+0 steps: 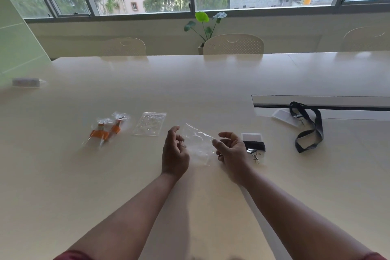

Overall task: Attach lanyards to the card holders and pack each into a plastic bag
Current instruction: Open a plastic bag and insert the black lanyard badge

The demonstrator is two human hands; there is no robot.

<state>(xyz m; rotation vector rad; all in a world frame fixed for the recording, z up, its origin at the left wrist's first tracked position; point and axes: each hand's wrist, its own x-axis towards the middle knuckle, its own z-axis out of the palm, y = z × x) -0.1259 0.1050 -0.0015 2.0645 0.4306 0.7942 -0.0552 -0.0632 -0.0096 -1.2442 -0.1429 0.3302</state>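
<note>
Two hands, left (174, 154) and right (231, 151), pinch clear plastic bag (199, 143) above table (126, 175).

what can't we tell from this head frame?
- Clear bag between left hand and right hand: mouth open or sealed, too transparent.
- Folded black lanyard: partly behind the right hand.
- Orange packs: contents blurred.
- Object at left edge: too blurred.

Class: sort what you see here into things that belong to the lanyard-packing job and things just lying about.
Job: held plastic bag; stack of bags; folded black lanyard on card holder; loose black lanyard; packed orange sets.

Lying about: plant; chairs; small box.
</note>
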